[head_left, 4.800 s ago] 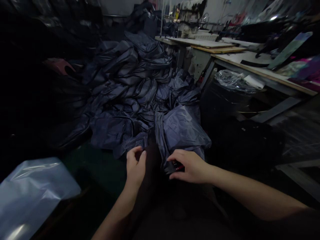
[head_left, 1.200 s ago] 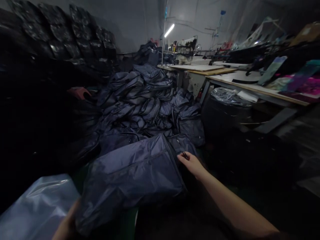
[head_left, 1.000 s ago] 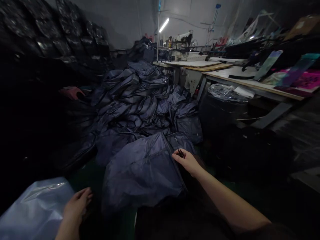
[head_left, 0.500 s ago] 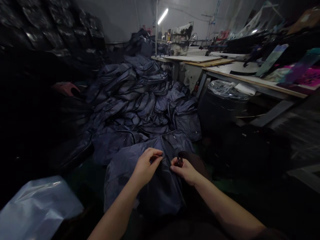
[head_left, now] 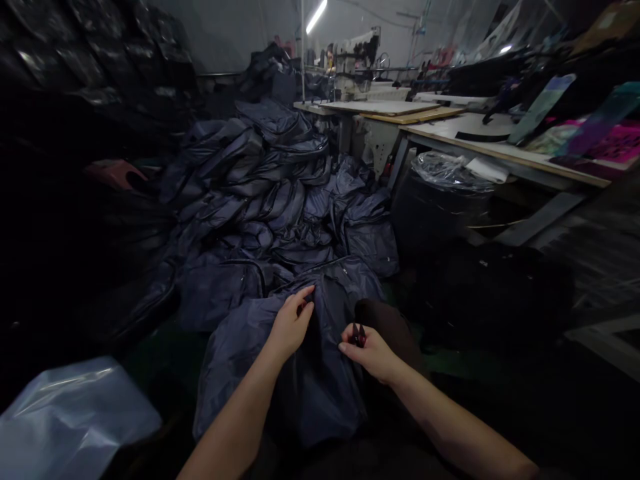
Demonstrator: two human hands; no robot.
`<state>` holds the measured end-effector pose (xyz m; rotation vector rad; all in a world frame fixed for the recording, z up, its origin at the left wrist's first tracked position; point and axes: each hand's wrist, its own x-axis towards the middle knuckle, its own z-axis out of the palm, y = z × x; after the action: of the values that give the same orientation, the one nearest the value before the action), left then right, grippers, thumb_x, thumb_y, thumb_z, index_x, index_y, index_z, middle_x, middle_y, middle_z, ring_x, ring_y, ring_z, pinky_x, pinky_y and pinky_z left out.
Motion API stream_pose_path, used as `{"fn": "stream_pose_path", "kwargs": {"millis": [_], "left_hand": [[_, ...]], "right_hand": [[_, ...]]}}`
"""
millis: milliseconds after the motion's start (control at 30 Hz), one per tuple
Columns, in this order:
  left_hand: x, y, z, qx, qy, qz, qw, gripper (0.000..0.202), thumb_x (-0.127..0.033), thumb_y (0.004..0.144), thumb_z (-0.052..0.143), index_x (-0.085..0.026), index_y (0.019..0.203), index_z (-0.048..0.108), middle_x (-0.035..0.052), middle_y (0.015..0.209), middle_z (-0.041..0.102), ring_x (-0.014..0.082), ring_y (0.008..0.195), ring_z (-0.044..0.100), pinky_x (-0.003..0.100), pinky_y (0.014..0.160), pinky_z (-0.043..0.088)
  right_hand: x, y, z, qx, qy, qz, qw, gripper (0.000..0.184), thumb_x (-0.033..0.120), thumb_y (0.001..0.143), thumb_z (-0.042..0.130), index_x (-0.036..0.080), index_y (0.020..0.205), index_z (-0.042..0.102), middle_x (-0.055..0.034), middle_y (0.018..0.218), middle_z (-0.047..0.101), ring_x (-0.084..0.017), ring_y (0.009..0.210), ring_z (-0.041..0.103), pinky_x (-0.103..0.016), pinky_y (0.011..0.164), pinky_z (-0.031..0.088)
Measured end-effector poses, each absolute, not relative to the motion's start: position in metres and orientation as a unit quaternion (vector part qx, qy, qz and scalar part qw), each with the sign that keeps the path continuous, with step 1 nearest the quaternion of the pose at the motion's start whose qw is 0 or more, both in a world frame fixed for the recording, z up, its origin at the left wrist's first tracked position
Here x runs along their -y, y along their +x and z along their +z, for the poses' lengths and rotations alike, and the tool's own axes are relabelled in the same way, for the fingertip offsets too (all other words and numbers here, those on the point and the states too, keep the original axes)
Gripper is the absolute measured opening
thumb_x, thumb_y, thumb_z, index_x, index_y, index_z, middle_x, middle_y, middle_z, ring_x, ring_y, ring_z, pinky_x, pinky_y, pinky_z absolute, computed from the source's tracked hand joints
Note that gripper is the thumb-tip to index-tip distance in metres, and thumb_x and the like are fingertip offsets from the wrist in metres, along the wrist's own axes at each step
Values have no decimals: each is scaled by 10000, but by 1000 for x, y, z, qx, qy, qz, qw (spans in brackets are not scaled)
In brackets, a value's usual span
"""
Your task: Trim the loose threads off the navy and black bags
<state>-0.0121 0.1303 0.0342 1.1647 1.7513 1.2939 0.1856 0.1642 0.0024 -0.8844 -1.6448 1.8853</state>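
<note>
A dark navy fabric bag lies across my lap in front of me. My left hand pinches the bag's fabric near its upper edge, fingers closed on it. My right hand is closed round a small dark tool with red on it, perhaps thread snips, held just right of the bag's seam. The two hands are a short span apart over the same bag.
A large heap of similar navy bags fills the floor ahead. A clear plastic sheet lies at lower left. Worktables run along the right, a black bin with plastic liner below them. Dark wrapped stacks stand at left.
The bag was swung up from the pile onto my lap. My left hand let go at lower left, then came up to pinch the fabric near my right hand.
</note>
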Motion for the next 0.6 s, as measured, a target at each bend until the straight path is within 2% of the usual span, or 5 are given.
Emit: {"fn": "stream_pose_path", "kwargs": {"millis": [100,333,400,500,600], "left_hand": [[-119,-11,39,-675,432,492,339,415,-339,782,590,-241,1185,605,22,820,612,137,612,559,262,596,469],[-53,-4,57,-696,383,544,270,217,-357,808,584,-226,949,685,26,773,656,171,728,609,267,723,468],[-34,0,54,-695,381,529,302,223,-386,823,559,-205,849,686,25,695,640,171,676,602,265,685,466],[-19,7,36,-694,408,430,407,352,-454,846,494,-178,693,651,29,612,628,168,590,596,265,602,459],[-27,10,11,-716,432,370,405,342,-480,834,500,-174,817,653,41,748,673,182,704,630,278,666,472]], "right_hand": [[-164,185,3,598,-338,686,239,217,325,709,683,175,732,529,59,605,431,-86,554,371,-230,540,301],[-215,173,20,539,-404,675,301,204,268,588,738,157,656,580,59,553,492,-78,525,421,-226,537,335],[-246,165,23,514,-428,675,312,196,289,627,717,164,697,582,85,483,434,-65,449,372,-217,478,313],[-291,149,25,484,-455,678,315,176,291,726,676,146,718,576,86,467,423,-55,400,359,-204,425,318],[-321,135,27,472,-468,682,304,186,304,862,578,121,831,583,40,630,540,-60,476,472,-194,460,410]]}}
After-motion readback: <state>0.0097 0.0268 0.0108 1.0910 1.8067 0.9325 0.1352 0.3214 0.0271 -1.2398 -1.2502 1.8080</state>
